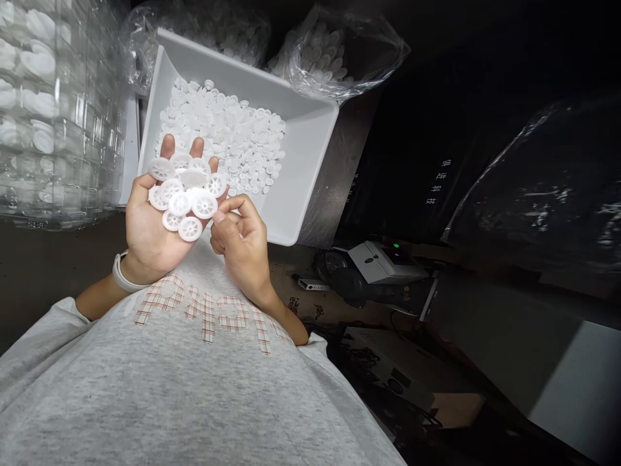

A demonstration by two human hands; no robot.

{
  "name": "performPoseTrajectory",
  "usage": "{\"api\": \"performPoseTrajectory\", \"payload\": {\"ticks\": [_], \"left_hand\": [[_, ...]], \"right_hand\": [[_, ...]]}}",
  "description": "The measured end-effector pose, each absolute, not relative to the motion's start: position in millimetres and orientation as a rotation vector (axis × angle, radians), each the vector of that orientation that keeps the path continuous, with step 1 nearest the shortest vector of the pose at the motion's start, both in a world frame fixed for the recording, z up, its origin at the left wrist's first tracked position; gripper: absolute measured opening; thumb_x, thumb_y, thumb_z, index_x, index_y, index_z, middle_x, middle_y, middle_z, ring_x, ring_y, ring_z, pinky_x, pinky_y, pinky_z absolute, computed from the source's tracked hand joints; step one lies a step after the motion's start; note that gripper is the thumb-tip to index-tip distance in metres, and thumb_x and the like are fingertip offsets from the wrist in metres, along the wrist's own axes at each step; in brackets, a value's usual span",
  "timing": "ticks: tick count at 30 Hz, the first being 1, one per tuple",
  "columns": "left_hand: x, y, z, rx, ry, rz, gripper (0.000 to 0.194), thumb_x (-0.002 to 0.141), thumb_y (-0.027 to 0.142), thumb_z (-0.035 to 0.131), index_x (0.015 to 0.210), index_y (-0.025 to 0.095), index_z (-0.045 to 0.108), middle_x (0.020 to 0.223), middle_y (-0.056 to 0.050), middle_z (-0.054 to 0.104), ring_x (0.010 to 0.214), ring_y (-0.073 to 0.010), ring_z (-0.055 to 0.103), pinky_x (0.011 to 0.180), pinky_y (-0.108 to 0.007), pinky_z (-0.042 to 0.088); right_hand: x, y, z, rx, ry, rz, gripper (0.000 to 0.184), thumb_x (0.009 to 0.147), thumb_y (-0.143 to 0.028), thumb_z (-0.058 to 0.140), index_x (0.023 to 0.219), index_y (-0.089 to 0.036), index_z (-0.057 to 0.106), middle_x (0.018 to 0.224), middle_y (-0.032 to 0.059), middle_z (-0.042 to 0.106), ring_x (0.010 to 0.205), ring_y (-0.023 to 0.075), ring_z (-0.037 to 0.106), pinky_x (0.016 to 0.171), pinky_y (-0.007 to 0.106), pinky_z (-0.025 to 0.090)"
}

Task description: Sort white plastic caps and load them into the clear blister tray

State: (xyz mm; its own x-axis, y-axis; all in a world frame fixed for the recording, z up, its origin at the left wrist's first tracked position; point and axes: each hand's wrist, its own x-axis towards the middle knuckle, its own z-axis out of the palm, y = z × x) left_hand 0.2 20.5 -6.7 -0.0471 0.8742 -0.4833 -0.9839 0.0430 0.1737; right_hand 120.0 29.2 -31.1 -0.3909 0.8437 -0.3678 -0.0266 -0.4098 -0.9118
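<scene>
My left hand (152,236) is palm up over the near left part of the tray, cupped under a small heap of white plastic gears (180,203) with spoked middles. The fingertips show beyond the heap. Close on its right, my right hand (245,249) is curled, thumb and forefinger at the rim of one white plastic gear (204,204) at the heap's edge. Behind both hands a white tray (303,168) holds many more small white plastic pieces (228,129), spread in a loose layer.
Clear plastic bags (334,58) of similar white parts stand behind the tray. Stacked clear blister trays (63,116) with white parts rise at the left. To the right, lower down, are a grey device with a green light (381,259) and a cardboard box (456,409).
</scene>
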Motion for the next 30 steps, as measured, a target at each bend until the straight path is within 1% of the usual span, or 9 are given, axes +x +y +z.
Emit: {"api": "performPoseTrajectory", "payload": {"ticks": [2, 4, 6, 9, 11, 14, 17, 21, 30], "left_hand": [[0, 21, -6, -0.261, 0.574, 1.522, 0.068, 0.101, 0.023, 0.033, 0.162, 0.040, 0.006, 0.145, 0.004, 0.056, 0.112, -0.0139, 0.065, 0.109, -0.031, 0.046], [0, 23, -7, -0.275, 0.594, 1.499, 0.067, 0.101, 0.023, 0.035, 0.161, 0.040, 0.009, 0.155, 0.005, 0.045, 0.114, -0.0128, 0.065, 0.110, -0.030, 0.046], [0, 25, -11, -0.292, 0.612, 1.493, 0.062, 0.102, 0.025, 0.034, 0.159, 0.039, 0.015, 0.149, 0.004, 0.052, 0.114, -0.0138, 0.066, 0.106, -0.032, 0.049], [0, 27, -19, -0.302, 0.658, 1.526, 0.048, 0.103, 0.028, 0.027, 0.150, 0.035, 0.034, 0.129, 0.002, 0.066, 0.115, -0.0162, 0.067, 0.102, -0.032, 0.052], [0, 28, -24, -0.298, 0.658, 1.535, 0.042, 0.102, 0.027, 0.023, 0.137, 0.033, 0.048, 0.125, 0.003, 0.068, 0.118, -0.0166, 0.066, 0.101, -0.033, 0.053], [-2, 26, -28, -0.240, 0.584, 1.520, 0.042, 0.104, 0.028, 0.021, 0.122, 0.031, 0.058, 0.127, 0.004, 0.067, 0.121, -0.0174, 0.064, 0.099, -0.035, 0.055], [-4, 23, -30, -0.134, 0.537, 1.495, 0.041, 0.104, 0.030, 0.023, 0.118, 0.033, 0.062, 0.131, 0.006, 0.065, 0.128, -0.0185, 0.059, 0.101, -0.036, 0.055], [-8, 22, -30, -0.060, 0.565, 1.454, 0.041, 0.103, 0.029, 0.025, 0.123, 0.036, 0.059, 0.134, 0.008, 0.063, 0.133, -0.0163, 0.056, 0.106, -0.034, 0.051], [-8, 23, -34, 0.043, 0.510, 1.530, 0.040, 0.104, 0.023, 0.027, 0.123, 0.031, 0.061, 0.133, 0.003, 0.064, 0.137, -0.0176, 0.052, 0.111, -0.040, 0.049]], "right_hand": [[120, 29, -28, -1.214, -1.238, 1.813, 0.054, 0.084, -0.063, 0.062, 0.086, -0.017, 0.036, 0.070, -0.0041, 0.049, 0.057, 0.0013, 0.044, 0.055, 0.015, 0.036], [119, 30, -24, -1.210, -1.341, 1.710, 0.047, 0.089, -0.058, 0.060, 0.088, -0.016, 0.038, 0.070, -0.0045, 0.048, 0.058, 0.0011, 0.046, 0.057, 0.015, 0.039], [120, 31, -20, -1.192, -1.454, 1.578, 0.036, 0.092, -0.047, 0.058, 0.089, -0.016, 0.041, 0.068, -0.0054, 0.046, 0.058, 0.0004, 0.045, 0.058, 0.014, 0.040], [120, 31, -17, -1.131, -1.545, 1.437, 0.024, 0.093, -0.034, 0.058, 0.090, -0.016, 0.043, 0.068, -0.0061, 0.044, 0.056, -0.0008, 0.043, 0.057, 0.012, 0.040], [121, 31, -16, -1.099, -1.560, 1.401, 0.020, 0.094, -0.030, 0.058, 0.092, -0.016, 0.044, 0.068, -0.0063, 0.043, 0.056, -0.0011, 0.043, 0.056, 0.011, 0.040], [122, 30, -16, -1.057, -1.586, 1.351, 0.017, 0.095, -0.025, 0.059, 0.096, -0.017, 0.044, 0.067, -0.0069, 0.042, 0.057, -0.0012, 0.043, 0.057, 0.010, 0.040], [124, 29, -16, -1.014, -1.641, 1.298, 0.015, 0.095, -0.018, 0.057, 0.101, -0.019, 0.043, 0.065, -0.0081, 0.040, 0.058, -0.0015, 0.043, 0.059, 0.009, 0.040], [124, 29, -15, -1.009, -1.675, 1.280, 0.018, 0.095, -0.015, 0.056, 0.106, -0.021, 0.043, 0.064, -0.0088, 0.040, 0.058, -0.0015, 0.042, 0.060, 0.009, 0.039], [126, 30, -17, -0.991, -1.771, 1.182, 0.032, 0.093, -0.016, 0.060, 0.118, -0.021, 0.040, 0.068, -0.0078, 0.038, 0.061, -0.0004, 0.042, 0.063, 0.013, 0.041]]}}
